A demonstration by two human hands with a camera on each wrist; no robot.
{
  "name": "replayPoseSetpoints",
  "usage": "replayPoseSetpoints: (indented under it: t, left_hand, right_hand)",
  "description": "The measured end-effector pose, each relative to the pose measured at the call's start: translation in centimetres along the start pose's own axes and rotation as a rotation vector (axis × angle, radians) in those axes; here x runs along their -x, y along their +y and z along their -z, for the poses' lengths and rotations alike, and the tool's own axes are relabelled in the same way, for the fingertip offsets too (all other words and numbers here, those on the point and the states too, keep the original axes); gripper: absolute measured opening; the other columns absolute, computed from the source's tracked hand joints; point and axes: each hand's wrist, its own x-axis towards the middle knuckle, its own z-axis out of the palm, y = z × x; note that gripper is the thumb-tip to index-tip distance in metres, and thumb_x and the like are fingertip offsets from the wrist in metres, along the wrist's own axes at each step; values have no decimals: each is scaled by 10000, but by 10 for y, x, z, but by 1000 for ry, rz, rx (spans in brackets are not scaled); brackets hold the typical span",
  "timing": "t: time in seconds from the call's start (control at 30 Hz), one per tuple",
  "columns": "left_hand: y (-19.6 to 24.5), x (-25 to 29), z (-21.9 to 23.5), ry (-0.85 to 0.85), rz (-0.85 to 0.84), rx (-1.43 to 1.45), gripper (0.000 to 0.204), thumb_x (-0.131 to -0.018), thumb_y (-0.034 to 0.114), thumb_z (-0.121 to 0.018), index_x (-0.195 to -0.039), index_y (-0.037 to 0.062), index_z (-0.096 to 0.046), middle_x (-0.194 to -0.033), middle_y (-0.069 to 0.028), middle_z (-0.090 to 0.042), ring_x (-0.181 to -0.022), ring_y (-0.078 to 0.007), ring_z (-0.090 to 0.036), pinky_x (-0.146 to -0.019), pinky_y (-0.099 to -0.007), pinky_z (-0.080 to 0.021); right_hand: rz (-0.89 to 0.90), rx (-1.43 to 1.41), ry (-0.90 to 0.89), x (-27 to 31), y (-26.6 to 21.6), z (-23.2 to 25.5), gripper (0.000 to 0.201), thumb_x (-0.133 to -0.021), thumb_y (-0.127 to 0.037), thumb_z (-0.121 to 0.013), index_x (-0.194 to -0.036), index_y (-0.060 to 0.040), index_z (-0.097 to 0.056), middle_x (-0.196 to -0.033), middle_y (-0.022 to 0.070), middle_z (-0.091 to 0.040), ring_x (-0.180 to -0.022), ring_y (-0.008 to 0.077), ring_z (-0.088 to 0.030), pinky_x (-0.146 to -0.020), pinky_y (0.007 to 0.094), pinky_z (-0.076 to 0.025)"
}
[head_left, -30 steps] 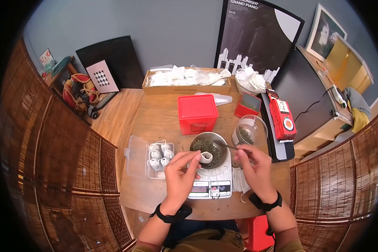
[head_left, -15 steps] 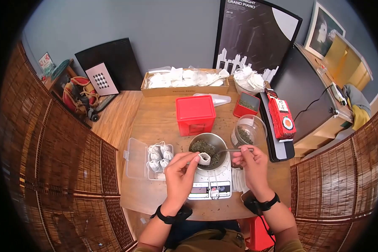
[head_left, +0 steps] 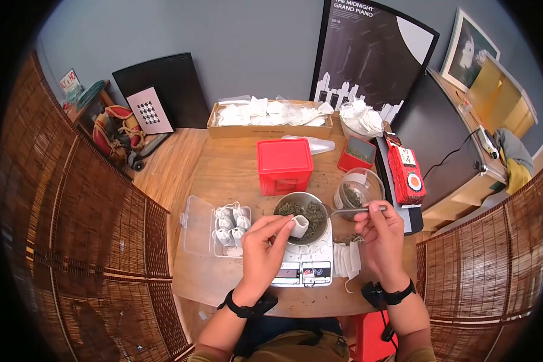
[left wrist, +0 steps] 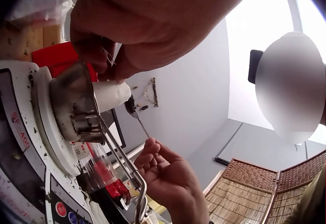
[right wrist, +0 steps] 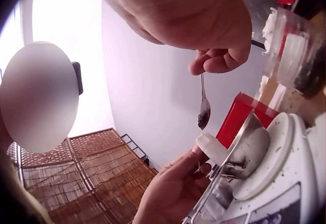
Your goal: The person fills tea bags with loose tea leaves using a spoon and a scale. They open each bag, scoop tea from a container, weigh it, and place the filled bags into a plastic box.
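My left hand [head_left: 264, 252] pinches the rim of a small white cloth pouch [head_left: 300, 228], holding it mouth up over a steel pan [head_left: 324, 234] of dried, dark green leaves. In my right hand [head_left: 385, 241] is a metal spoon [right wrist: 205, 108], gripped by its handle. Dark leaf bits lie heaped in the spoon's bowl, close over the pouch's mouth in the right wrist view. Beneath the pan is a white digital scale [head_left: 283, 279]. Filled, tied pouches [head_left: 224, 233] stand in a clear plastic box at left; flat white pouches [head_left: 347, 258] lie beside the scale.
Behind the pan stands a red tin [head_left: 285, 166]. To the right are a clear tub [head_left: 374, 181] of leaves, a smaller open red tin [head_left: 347, 161] and a red packet [head_left: 407, 172]. A cardboard box [head_left: 271, 130] of white pouches lines the table's back.
The spoon has dipped into the leaves and risen with a heap on it, my right hand shifting slightly right. The left hand's pouch now stands more upright, shifted slightly right.
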Motion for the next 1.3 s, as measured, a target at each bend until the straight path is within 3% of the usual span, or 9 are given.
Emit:
replayPoseSetpoints:
  t: [0.33, 0.87, 0.97, 1.03, 1.13, 1.27, 1.3]
  left_hand:
    - [-3, -1, -2, -8, 5, 18, 197, -1002, 65, -779, -1183, 3, -825, -1041, -115, -784, -894, -137, -712, -791, -269, -561]
    - [-1, 0, -2, -16, 16, 10, 187, -1004, 65, -778, -1172, -3, -825, -1020, -96, -775, -860, -114, -678, -739, -247, -520]
    - [-3, 2, -2, 59, 22, 47, 170, -1009, 60, -772, -1155, -7, -825, -1014, -86, -769, -863, -105, -669, -719, -241, -506]
    - [-1, 2, -2, 50, 6, 39, 165, -1011, 56, -767, -1152, -7, -824, -1007, -80, -764, -866, -102, -664, -716, -241, -505]
    - [-3, 3, -3, 52, 2, 45, 165, -1012, 57, -766, -1151, -8, -824, -1019, -82, -762, -877, -104, -666, -724, -238, -510]
    - [-8, 4, -3, 53, -6, 59, 161, -1017, 52, -760, -1152, -11, -823, -1040, -82, -758, -892, -104, -667, -736, -235, -517]
    - [-10, 4, -3, 51, 5, 63, 161, -1020, 49, -757, -1153, -15, -820, -1047, -80, -756, -899, -103, -667, -741, -233, -519]
  right_hand:
    - [118, 345, -116, 4, -20, -16, 185, -1122, -169, -641, -1200, -7, -685, -965, 81, -754, -817, 110, -679, -774, 264, -549]
    - [429, 616, -178, 20, -20, -26, 148, -1088, -78, -669, -1173, 38, -703, -950, 116, -789, -826, 116, -734, -736, 285, -597]
    - [482, 747, -126, 13, -18, -23, 127, -1058, -56, -697, -1150, 29, -711, -921, 129, -784, -778, 146, -746, -706, 290, -591]
    - [614, 1045, -255, 11, -19, -28, 107, -1026, -40, -718, -1118, 16, -716, -915, 148, -769, -744, 204, -754, -687, 290, -581]
    - [650, 1082, -330, 10, -10, -29, 94, -1008, -42, -732, -1086, 9, -720, -909, 166, -751, -730, 254, -750, -664, 297, -578]
    - [533, 1048, -288, 15, -9, -28, 87, -1024, -56, -722, -1077, 13, -720, -913, 154, -767, -739, 195, -758, -656, 299, -582]
    - [398, 948, -235, 13, -3, -22, 97, -1042, -70, -709, -1079, 19, -717, -920, 148, -778, -751, 173, -761, -654, 299, -588]
